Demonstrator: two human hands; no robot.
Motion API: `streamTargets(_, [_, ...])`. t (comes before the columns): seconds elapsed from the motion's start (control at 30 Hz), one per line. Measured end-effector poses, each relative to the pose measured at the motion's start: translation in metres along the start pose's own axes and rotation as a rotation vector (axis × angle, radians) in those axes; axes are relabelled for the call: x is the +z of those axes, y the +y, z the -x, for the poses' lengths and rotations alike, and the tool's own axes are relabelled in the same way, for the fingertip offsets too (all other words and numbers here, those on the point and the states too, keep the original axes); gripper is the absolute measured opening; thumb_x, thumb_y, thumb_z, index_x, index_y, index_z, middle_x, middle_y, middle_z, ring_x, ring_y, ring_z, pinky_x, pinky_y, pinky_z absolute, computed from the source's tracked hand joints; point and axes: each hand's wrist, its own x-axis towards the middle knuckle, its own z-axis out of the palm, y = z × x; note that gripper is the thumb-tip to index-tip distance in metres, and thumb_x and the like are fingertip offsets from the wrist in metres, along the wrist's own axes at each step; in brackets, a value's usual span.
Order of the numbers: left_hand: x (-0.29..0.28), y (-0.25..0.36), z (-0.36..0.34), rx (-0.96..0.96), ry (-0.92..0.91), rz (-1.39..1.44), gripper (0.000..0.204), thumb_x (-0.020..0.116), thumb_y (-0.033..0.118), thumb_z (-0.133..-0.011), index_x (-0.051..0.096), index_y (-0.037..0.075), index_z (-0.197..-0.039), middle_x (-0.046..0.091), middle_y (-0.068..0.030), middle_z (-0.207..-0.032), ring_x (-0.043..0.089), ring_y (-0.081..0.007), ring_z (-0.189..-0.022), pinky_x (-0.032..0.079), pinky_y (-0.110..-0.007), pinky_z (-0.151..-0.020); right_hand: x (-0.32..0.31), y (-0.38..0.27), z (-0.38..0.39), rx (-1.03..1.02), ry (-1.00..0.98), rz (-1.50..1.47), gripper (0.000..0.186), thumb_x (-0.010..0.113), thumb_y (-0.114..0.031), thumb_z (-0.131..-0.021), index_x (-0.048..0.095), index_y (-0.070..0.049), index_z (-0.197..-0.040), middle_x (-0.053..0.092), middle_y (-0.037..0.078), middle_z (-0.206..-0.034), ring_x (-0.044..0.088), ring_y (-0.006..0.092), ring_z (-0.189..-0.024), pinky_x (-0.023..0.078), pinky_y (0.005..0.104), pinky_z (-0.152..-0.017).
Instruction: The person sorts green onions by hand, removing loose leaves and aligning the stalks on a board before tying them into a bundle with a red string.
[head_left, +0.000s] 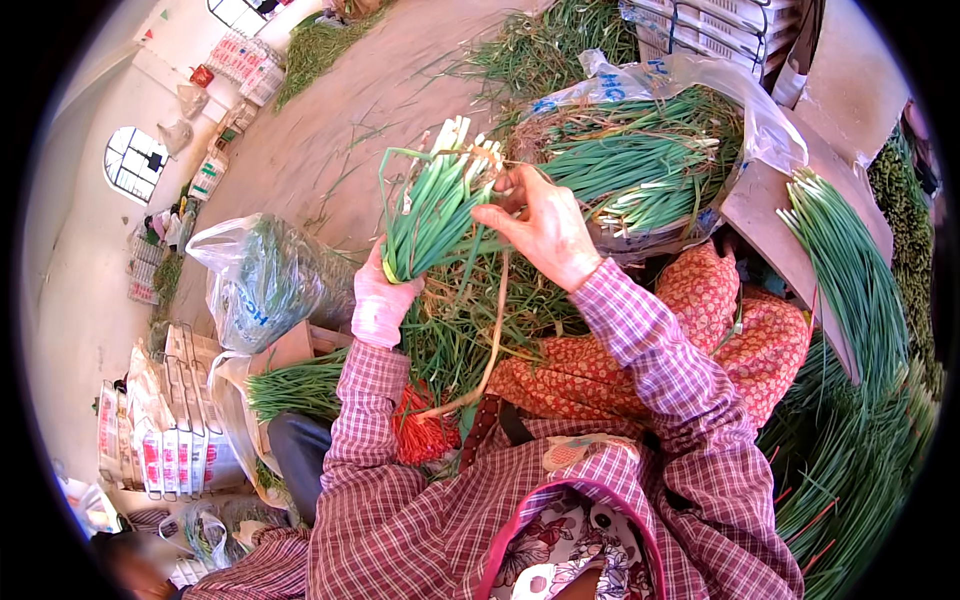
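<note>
L hand [388,297] tight arnd green bunch [432,215], white ends [452,134] fwd, long axis tilted R

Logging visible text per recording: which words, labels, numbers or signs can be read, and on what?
Wording is not copied here, only located.
Clear bag, left: large blue letters.
Plastic wrap around the right-hand stalk pile: blue letters.
White crates, lower left: red print, too small to read.
Far boxes: red marks, too blurred.

Left side of frame: arched window [136,165] in pale wall [80,275] — red-marked crates [185,457] stand at lower left. Upper right — white slatted crates [715,38] sit stacked.
</note>
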Motion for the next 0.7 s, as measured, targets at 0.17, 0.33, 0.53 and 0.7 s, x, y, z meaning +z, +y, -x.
streamTargets(0.17, [-0.009, -0.012, 0.002, 0.236, 0.013, -0.452, 0.066, 0.071, -0.002, -0.066, 0.044, 0.002, -0.125, 0.065, -0.0031, -0.102, 0.063, -0.0134, -0.087, 0.05, -0.026, -0.08, -0.003, 0.0, -0.004, -0.128, 0.066, 0.054, 0.015, 0.064, -0.01, -0.076, 0.055, 0.001, -0.082, 0.062, 0.015, -0.07, 0.063, 0.0298, -0.065, 0.049, 0.0374, -0.059])
streamTargets(0.33, [-0.033, -0.015, 0.006, 0.413, 0.092, -0.858, 0.065, 0.07, -0.003, -0.065, 0.045, 0.001, -0.125, 0.066, -0.0035, -0.098, 0.064, -0.0138, -0.086, 0.051, -0.027, -0.077, -0.026, 0.004, -0.017, -0.268, 0.1, 0.322, 0.006, 0.059, -0.009, -0.077, 0.059, -0.004, -0.079, 0.061, 0.012, -0.073, 0.062, 0.0286, -0.067, 0.05, 0.0369, -0.062])
streamTargets(0.53, [-0.034, 0.003, 0.025, 0.076, -0.125, -0.312, 0.048, 0.069, -0.003, -0.065, 0.058, 0.003, -0.112, 0.064, -0.0058, -0.105, 0.061, -0.0148, -0.091, 0.047, -0.029, -0.083, -0.068, 0.038, -0.023, -0.24, 0.009, 0.37, 0.02, 0.064, -0.022, -0.081, 0.065, -0.006, -0.091, 0.063, 0.011, -0.076, 0.063, 0.0248, -0.07, 0.051, 0.0354, -0.067])
streamTargets(0.7, [-0.016, 0.023, 0.043, 0.064, -0.219, -0.183, 0.051, 0.069, 0.005, -0.063, 0.057, 0.004, -0.113, 0.064, -0.005, -0.105, 0.058, -0.017, -0.097, 0.044, -0.032, -0.088, -0.04, 0.017, -0.007, -0.232, -0.035, 0.447, 0.019, 0.063, -0.024, -0.081, 0.065, -0.006, -0.084, 0.061, 0.014, -0.072, 0.06, 0.0309, -0.068, 0.049, 0.038, -0.063])
